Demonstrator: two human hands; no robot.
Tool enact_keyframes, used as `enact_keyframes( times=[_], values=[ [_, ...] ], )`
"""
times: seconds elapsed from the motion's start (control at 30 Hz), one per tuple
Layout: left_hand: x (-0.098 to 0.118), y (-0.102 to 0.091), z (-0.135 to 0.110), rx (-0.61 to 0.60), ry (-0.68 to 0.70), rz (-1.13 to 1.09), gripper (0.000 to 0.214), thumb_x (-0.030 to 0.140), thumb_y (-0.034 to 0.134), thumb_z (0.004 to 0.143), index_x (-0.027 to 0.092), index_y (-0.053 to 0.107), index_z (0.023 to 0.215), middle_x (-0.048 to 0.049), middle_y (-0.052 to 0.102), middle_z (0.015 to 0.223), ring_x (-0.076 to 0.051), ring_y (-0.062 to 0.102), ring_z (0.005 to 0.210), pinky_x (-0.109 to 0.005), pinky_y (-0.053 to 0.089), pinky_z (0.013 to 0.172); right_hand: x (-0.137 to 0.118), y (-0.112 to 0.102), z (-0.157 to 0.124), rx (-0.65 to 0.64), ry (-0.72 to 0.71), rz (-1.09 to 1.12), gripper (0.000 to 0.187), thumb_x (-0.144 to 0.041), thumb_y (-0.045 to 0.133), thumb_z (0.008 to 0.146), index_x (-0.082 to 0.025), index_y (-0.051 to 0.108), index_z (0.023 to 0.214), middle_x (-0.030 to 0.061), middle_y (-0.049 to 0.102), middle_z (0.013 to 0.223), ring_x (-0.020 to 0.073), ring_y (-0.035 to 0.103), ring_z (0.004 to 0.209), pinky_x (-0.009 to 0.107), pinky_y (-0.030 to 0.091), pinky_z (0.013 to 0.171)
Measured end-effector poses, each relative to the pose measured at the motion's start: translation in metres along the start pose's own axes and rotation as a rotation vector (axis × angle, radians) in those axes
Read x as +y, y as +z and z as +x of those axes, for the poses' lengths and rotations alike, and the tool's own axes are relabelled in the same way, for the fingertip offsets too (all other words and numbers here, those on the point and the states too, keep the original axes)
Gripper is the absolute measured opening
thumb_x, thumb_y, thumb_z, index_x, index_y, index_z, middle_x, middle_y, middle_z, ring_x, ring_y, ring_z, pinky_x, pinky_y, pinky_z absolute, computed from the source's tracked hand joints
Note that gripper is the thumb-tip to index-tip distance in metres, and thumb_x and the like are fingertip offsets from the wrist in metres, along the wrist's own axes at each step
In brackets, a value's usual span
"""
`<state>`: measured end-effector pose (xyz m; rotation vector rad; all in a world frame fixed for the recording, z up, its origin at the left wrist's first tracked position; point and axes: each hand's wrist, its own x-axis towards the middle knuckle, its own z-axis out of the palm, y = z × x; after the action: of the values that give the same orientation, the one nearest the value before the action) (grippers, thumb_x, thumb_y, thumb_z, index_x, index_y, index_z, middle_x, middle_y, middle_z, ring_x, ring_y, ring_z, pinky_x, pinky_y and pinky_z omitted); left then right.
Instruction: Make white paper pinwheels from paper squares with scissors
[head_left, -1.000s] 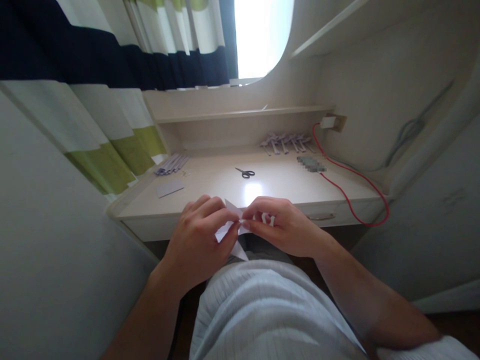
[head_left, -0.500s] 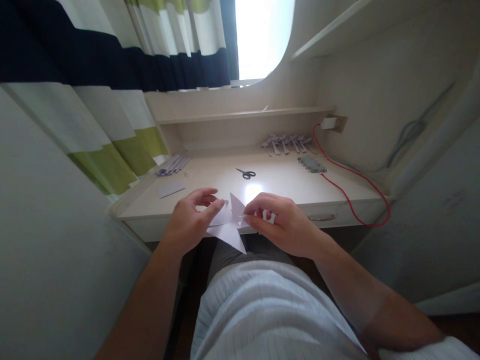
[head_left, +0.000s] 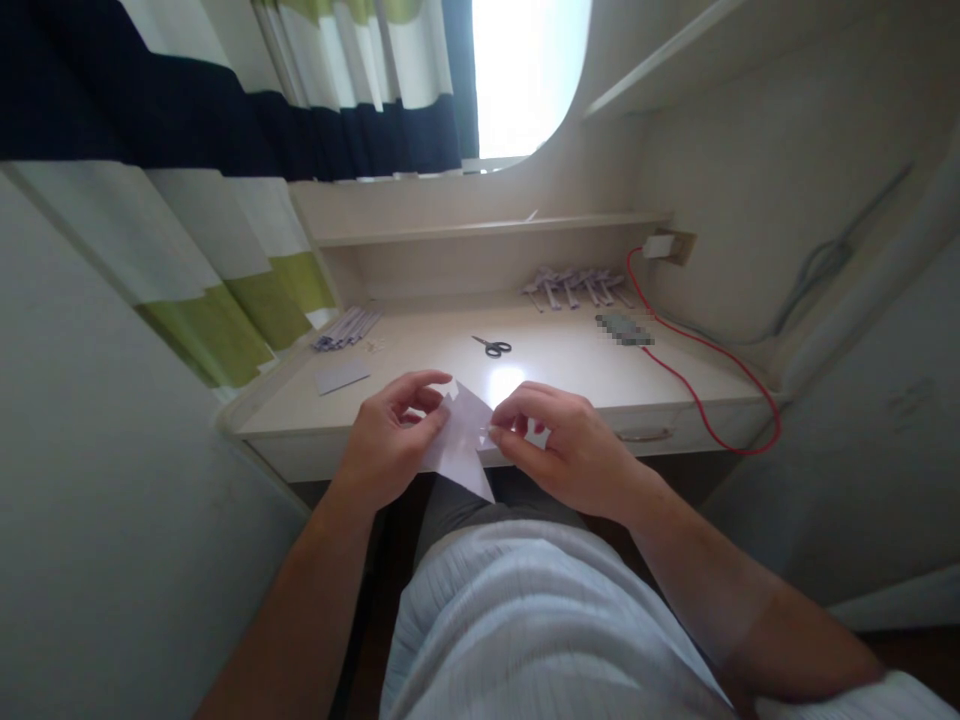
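Observation:
A folded piece of white paper (head_left: 461, 445) with pointed corners is held between both hands just over the front edge of the pale desk (head_left: 570, 375). My left hand (head_left: 386, 440) pinches its left side with thumb and fingers. My right hand (head_left: 559, 445) pinches its right side, fingers curled. One paper point hangs down toward my lap.
On the desk lie small scissors (head_left: 491, 347), a grey card (head_left: 341, 378), a pile of folded paper pieces at the left (head_left: 345, 328) and another row at the back right (head_left: 574, 285). A red cable (head_left: 697, 395) runs from a wall plug over the right edge. A striped curtain hangs left.
My left hand drew back to the left and opened the paper out, then took a new pinch on its left side. My right hand stayed nearly in place.

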<state>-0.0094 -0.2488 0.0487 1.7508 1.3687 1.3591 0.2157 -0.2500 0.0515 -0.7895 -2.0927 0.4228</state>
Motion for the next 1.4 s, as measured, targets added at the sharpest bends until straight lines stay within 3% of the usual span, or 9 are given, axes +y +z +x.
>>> enact_keyframes(
  times=[0.23,0.4,0.53,0.67,0.8,1.03,1.23,1.4],
  values=[
    [0.003,0.005,-0.004,0.066,0.133,0.199,0.009,0.026,0.071,0.086,0.023,0.078,0.091,-0.0011,0.077,0.092,-0.019,0.068,0.085,-0.035,0.050,0.080,-0.002,0.005,0.000,0.102,0.107,-0.019,0.006,-0.015,0.068,0.088,-0.019,0.069,0.083,0.0007,0.069,0.081,0.0149,0.060,0.072,0.030,0.045,0.069],
    [0.005,0.010,-0.010,0.108,0.326,0.304,0.016,0.016,0.066,0.089,0.024,0.080,0.091,-0.0019,0.070,0.089,-0.019,0.065,0.088,-0.033,0.050,0.081,-0.003,0.007,-0.001,0.113,0.091,0.006,0.006,-0.014,0.068,0.088,-0.019,0.069,0.084,0.0007,0.070,0.082,0.0146,0.061,0.073,0.029,0.046,0.069],
    [0.007,0.012,-0.016,0.133,0.426,0.459,0.021,0.013,0.063,0.091,0.024,0.081,0.090,-0.0011,0.067,0.078,-0.018,0.062,0.078,-0.032,0.049,0.075,-0.004,0.008,-0.001,0.109,0.061,0.016,0.005,-0.015,0.068,0.090,-0.019,0.070,0.086,0.0006,0.069,0.082,0.0139,0.061,0.072,0.028,0.046,0.069],
    [0.008,0.014,-0.018,0.125,0.393,0.525,0.021,0.013,0.063,0.092,0.023,0.080,0.097,0.0002,0.078,0.088,-0.016,0.067,0.075,-0.030,0.050,0.074,-0.004,0.009,-0.001,0.101,0.059,0.005,0.005,-0.016,0.069,0.090,-0.018,0.070,0.086,0.0005,0.068,0.082,0.0135,0.061,0.072,0.028,0.046,0.070],
    [0.010,0.015,-0.019,0.136,0.386,0.546,0.019,0.015,0.064,0.090,0.024,0.080,0.097,0.0002,0.080,0.091,-0.017,0.070,0.080,-0.030,0.052,0.078,-0.005,0.009,0.000,0.088,0.075,-0.015,0.005,-0.016,0.068,0.090,-0.017,0.070,0.086,0.0010,0.068,0.083,0.0137,0.061,0.074,0.028,0.046,0.069],
    [0.015,0.013,-0.025,0.093,0.279,0.374,0.018,0.014,0.068,0.087,0.025,0.080,0.096,0.0028,0.079,0.090,-0.014,0.070,0.078,-0.026,0.053,0.078,-0.008,0.007,-0.001,0.098,0.082,-0.026,0.006,-0.017,0.068,0.091,-0.018,0.071,0.086,0.0006,0.068,0.083,0.0136,0.060,0.073,0.028,0.045,0.069],
    [0.017,0.013,-0.029,0.035,0.237,0.266,0.016,0.016,0.070,0.087,0.026,0.079,0.095,0.0050,0.079,0.085,-0.011,0.067,0.067,-0.022,0.050,0.061,-0.010,0.006,-0.002,0.085,0.080,-0.025,0.007,-0.018,0.069,0.092,-0.017,0.071,0.086,0.0010,0.067,0.082,0.0139,0.060,0.073,0.028,0.044,0.069],
    [0.018,0.013,-0.032,0.018,0.220,0.186,0.016,0.015,0.071,0.087,0.025,0.079,0.097,0.0031,0.080,0.088,-0.012,0.073,0.073,-0.019,0.055,0.063,-0.010,0.005,-0.002,0.047,0.059,-0.037,0.007,-0.018,0.069,0.092,-0.016,0.072,0.086,0.0011,0.067,0.081,0.0145,0.061,0.075,0.029,0.045,0.072]
  ],
)
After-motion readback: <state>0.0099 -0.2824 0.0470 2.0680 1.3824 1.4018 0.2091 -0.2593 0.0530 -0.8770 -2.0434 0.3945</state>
